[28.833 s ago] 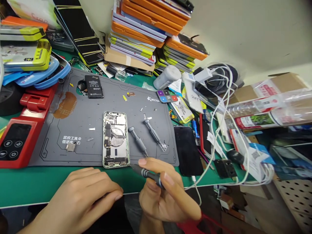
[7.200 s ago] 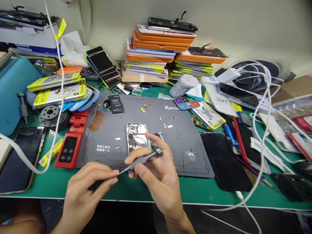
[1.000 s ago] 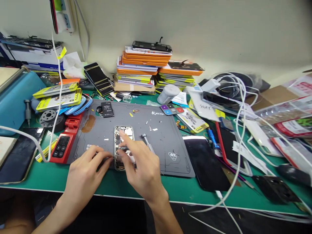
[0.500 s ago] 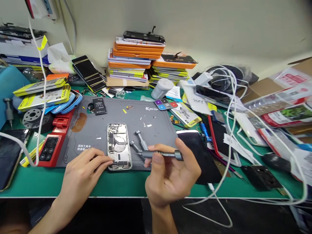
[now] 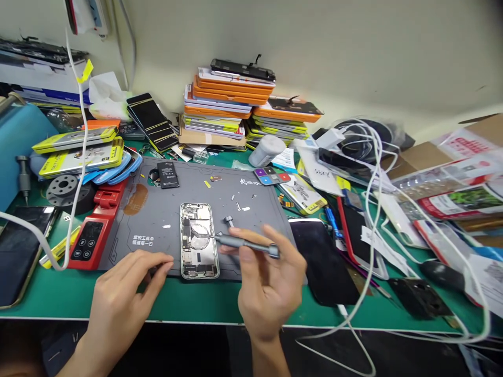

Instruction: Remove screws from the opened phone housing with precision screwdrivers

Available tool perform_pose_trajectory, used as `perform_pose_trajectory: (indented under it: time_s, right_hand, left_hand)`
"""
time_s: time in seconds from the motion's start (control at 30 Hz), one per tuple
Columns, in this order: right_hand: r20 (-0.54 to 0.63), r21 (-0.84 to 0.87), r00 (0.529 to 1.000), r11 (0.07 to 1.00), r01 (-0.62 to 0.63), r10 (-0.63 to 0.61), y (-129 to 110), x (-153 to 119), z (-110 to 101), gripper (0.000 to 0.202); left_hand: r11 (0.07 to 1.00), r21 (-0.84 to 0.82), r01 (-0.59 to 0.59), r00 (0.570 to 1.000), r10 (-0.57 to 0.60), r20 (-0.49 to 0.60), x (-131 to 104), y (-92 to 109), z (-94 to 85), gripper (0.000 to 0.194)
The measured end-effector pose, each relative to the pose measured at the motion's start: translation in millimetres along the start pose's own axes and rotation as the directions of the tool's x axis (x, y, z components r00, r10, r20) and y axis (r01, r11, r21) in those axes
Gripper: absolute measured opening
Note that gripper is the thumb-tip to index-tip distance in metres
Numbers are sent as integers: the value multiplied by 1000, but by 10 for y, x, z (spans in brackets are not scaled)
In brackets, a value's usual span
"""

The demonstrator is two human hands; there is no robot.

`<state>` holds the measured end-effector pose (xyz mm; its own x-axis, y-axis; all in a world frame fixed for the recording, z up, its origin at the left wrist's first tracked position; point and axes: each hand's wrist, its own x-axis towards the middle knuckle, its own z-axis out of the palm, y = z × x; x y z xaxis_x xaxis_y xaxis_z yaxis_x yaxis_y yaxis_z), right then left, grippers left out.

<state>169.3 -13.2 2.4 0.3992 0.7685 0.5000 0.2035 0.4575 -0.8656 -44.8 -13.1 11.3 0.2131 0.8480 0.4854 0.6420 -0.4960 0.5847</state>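
An opened phone (image 5: 199, 264), its inner parts bare, lies upright on the grey work mat (image 5: 157, 209). My right hand (image 5: 271, 283) grips a grey screwdriver (image 5: 245, 244), its slim tip pointing left over the middle of the phone; contact there is unclear. A second screwdriver (image 5: 228, 221) sticks out behind the same fingers, mostly hidden. Just left of the phone, my left hand (image 5: 126, 293) has thumb and fingertips pinched together; whatever is between them is too small to see. A black battery (image 5: 168, 175) rests near the mat's upper left, and small metal pieces (image 5: 245, 209) are scattered right of the phone.
Left of the mat stands a red device with a touch panel (image 5: 87, 243). A dark phone or tablet (image 5: 326, 262) lies at right, with a white cable (image 5: 377, 173) looping past it. Stacked boxes (image 5: 228, 99) line the wall.
The screwdriver tip has come left over the phone. My left fingertips have drawn back from the phone's lower left edge. The whole view has shifted slightly.
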Motion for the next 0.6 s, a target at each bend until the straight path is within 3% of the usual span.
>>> perform_pose_trajectory:
  time_s: [0.1,0.2,0.3,0.4,0.5,0.6]
  right_hand:
    - [295,53,937,976,-210,186,-68,18,45,25]
    - [421,20,876,963,-268,235,-95,3,142,18]
    - [434,-11,867,963,-268,246,-82,-33,241,18]
    - [371,16,893,960,-278,253,-81,-52,284,17]
    - [197,133,949,952,-274,246,-116,-46,283,21]
    - [154,244,939,909,-337,306,-146,-52,292,30]
  left_hand:
    - [985,-114,131,991,-134,-21,-28,-43,-98,6]
    - [890,-343,301,943,-331,-33,-64,-85,-163,15]
    - [776,-507,375,890,-454,-38,-119,-113,-172,22]
    - [738,-542,402,877,-480,-3,-169,-135,-148,26]
    - [778,-481,405,895,-444,35,-171,-156,-139,27]
    - [857,-412,310,951,-282,128,-117,-172,-154,22]
